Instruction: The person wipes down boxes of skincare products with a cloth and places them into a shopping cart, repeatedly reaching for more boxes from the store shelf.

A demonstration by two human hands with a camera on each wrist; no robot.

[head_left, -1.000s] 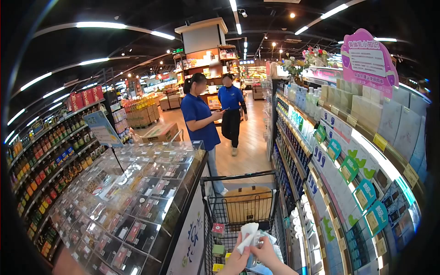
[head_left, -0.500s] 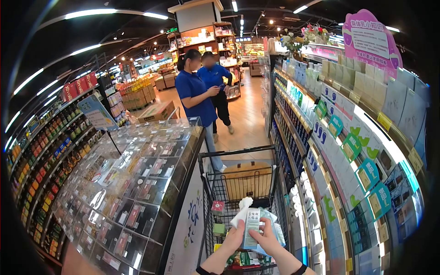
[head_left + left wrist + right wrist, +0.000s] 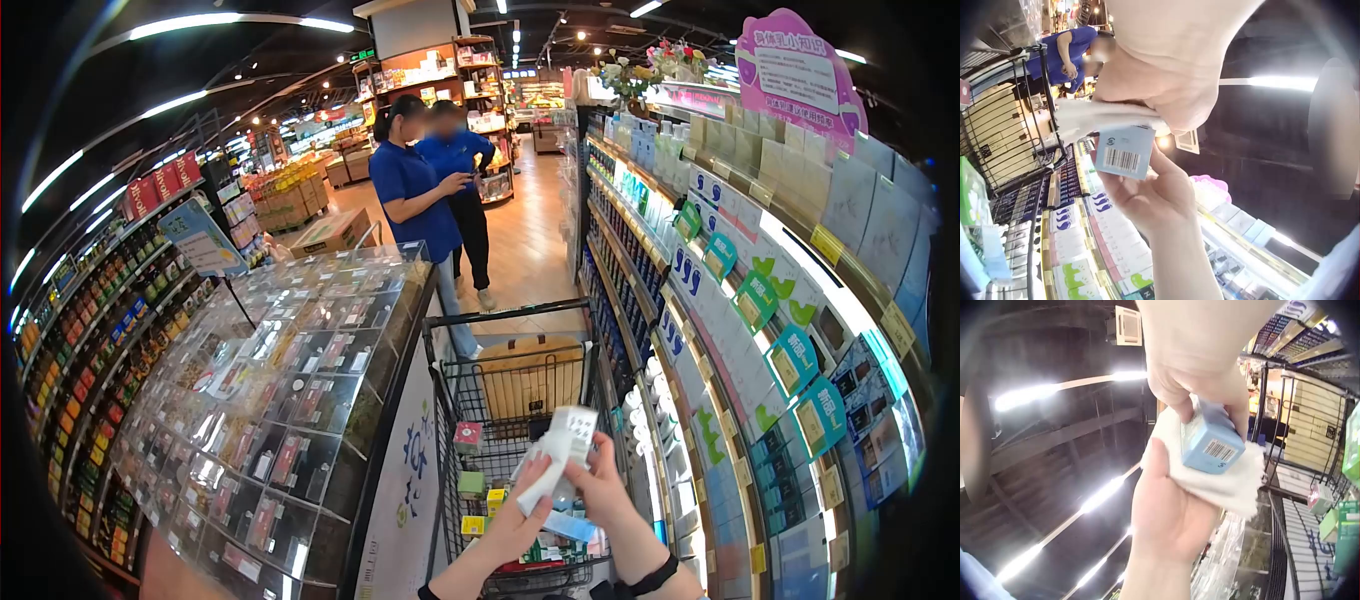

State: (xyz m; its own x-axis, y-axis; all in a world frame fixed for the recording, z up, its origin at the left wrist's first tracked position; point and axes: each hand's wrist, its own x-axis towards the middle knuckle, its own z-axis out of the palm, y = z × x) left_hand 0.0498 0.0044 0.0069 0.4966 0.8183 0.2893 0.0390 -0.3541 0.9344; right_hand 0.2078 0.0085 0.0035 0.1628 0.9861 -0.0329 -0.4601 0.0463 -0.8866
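Box is being gripped by the curled fingers of the right hand at lower centre of the head view, above the cart; cloth is being pinched against it by the left hand. Even rubbing is probably being helped by flat cloth and light, steady pressure.

ceiling tubes bright | clear lids glinting | 3 views edge-warped
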